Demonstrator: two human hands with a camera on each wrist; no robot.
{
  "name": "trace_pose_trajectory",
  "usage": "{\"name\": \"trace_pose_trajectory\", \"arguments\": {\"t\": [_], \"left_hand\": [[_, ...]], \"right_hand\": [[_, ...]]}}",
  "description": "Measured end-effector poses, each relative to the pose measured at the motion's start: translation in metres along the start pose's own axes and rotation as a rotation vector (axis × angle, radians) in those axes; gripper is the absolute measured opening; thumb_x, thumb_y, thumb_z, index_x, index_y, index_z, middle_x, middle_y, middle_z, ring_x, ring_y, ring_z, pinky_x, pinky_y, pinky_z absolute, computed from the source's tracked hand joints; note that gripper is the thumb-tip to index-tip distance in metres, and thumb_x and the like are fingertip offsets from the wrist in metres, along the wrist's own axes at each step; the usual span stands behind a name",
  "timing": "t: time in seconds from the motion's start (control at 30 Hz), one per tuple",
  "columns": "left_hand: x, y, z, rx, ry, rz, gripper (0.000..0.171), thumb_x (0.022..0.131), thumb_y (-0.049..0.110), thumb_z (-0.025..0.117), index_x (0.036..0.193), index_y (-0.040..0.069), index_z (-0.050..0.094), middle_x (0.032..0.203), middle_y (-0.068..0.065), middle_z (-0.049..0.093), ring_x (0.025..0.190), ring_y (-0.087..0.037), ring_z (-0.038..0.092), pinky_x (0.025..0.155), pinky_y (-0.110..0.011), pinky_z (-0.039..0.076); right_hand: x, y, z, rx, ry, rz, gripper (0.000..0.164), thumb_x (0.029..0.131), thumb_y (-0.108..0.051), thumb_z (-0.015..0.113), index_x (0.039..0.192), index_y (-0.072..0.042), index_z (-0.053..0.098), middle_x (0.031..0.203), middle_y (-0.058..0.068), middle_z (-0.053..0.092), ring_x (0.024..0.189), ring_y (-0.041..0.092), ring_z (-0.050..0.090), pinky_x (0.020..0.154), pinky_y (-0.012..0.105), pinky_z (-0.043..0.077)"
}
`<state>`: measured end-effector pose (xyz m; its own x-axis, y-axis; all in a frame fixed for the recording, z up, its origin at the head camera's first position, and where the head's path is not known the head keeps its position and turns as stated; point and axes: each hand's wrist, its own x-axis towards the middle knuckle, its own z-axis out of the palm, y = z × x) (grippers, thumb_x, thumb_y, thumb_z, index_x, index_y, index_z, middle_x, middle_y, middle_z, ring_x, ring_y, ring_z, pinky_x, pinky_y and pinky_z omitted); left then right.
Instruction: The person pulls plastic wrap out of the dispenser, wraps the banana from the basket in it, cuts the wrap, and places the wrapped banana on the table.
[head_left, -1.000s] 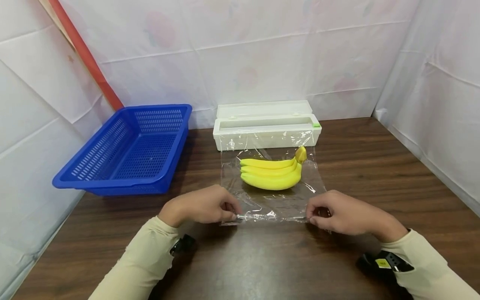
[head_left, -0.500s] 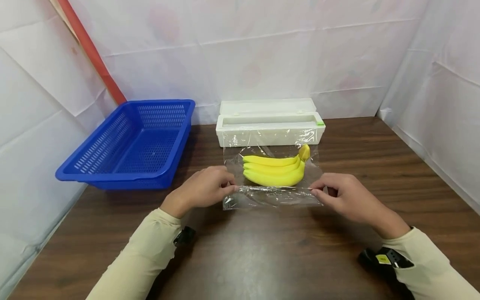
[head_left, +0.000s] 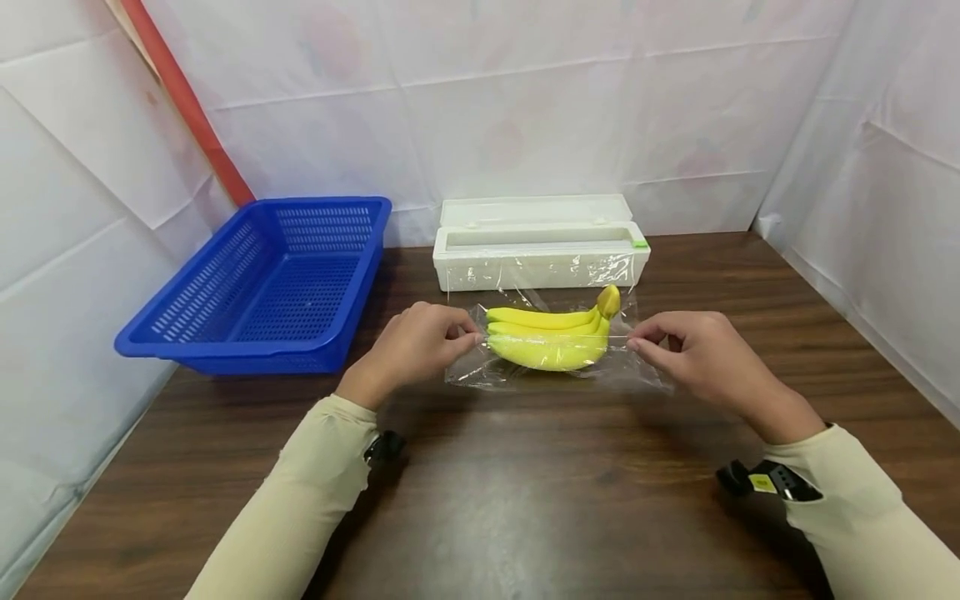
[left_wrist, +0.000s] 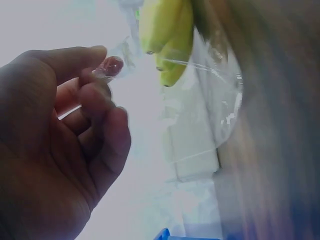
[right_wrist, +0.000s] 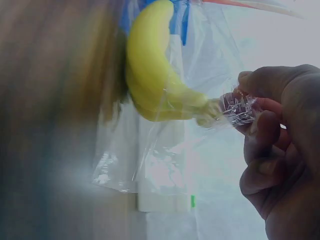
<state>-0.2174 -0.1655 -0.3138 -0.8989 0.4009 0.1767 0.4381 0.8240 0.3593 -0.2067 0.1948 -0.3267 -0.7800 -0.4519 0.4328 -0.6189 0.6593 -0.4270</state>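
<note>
A bunch of three yellow bananas [head_left: 551,342] lies on a sheet of clear plastic wrap [head_left: 495,377], its stem to the right. My left hand [head_left: 416,346] pinches the sheet's near edge at the left of the bunch. On the other side, my right hand [head_left: 697,358] pinches that same edge near the stem. Between them the edge is stretched above the fruit, and the film covers the front banana. In the right wrist view, crumpled film [right_wrist: 240,107] gathers at the right fingertips. The wrap's far side reaches the white wrap box [head_left: 540,271].
The wrap box stands behind the bananas with its lid up and a small green piece [head_left: 640,244] at its right end. A blue plastic basket [head_left: 232,362] stands at the left. White sheeting [head_left: 525,100] encloses the brown wooden table [head_left: 525,500] at the back and sides.
Both hands have lifted the near edge of the wrap and carried it away from me, from in front of the bananas to above them. The bananas and box stay put.
</note>
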Motion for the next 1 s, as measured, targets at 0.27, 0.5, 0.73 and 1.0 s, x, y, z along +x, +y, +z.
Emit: {"name": "trace_pose_trajectory", "arguments": {"t": [0.27,0.5,0.73,1.0], "left_hand": [[0.016,0.003,-0.005,0.027,-0.056,-0.061,0.018,0.095,0.036,0.068,0.095,0.022,0.08,0.08,0.014,0.068,0.073,-0.011,0.06,0.066,-0.037,0.049],[0.029,0.002,-0.014,0.028,-0.121,-0.133,0.021,0.094,0.038,0.066,0.097,0.024,0.081,0.082,0.012,0.069,0.074,-0.015,0.059,0.065,-0.038,0.047],[0.039,-0.001,-0.015,0.027,-0.109,-0.173,0.022,0.093,0.039,0.064,0.099,0.026,0.081,0.085,0.009,0.07,0.078,-0.018,0.06,0.067,-0.04,0.048],[0.041,-0.005,-0.006,-0.026,-0.093,-0.2,0.025,0.096,0.037,0.062,0.108,0.024,0.079,0.099,0.008,0.071,0.085,-0.017,0.063,0.076,-0.042,0.051]], "right_hand": [[0.021,-0.002,-0.01,-0.019,-0.002,0.04,0.004,0.092,-0.016,0.074,0.092,-0.014,0.078,0.072,-0.008,0.067,0.059,0.012,0.056,0.051,0.025,0.046],[0.036,-0.004,-0.015,0.014,-0.001,0.09,0.003,0.091,-0.013,0.075,0.091,-0.013,0.078,0.076,-0.004,0.069,0.051,0.012,0.056,0.046,0.028,0.047],[0.047,-0.007,-0.021,0.027,0.008,0.1,0.005,0.093,-0.013,0.073,0.094,-0.011,0.078,0.081,0.001,0.071,0.05,0.013,0.057,0.047,0.027,0.048],[0.056,-0.009,-0.017,0.078,0.035,0.176,0.007,0.094,-0.014,0.072,0.094,-0.008,0.076,0.08,0.005,0.072,0.056,0.017,0.065,0.05,0.025,0.051]]}}
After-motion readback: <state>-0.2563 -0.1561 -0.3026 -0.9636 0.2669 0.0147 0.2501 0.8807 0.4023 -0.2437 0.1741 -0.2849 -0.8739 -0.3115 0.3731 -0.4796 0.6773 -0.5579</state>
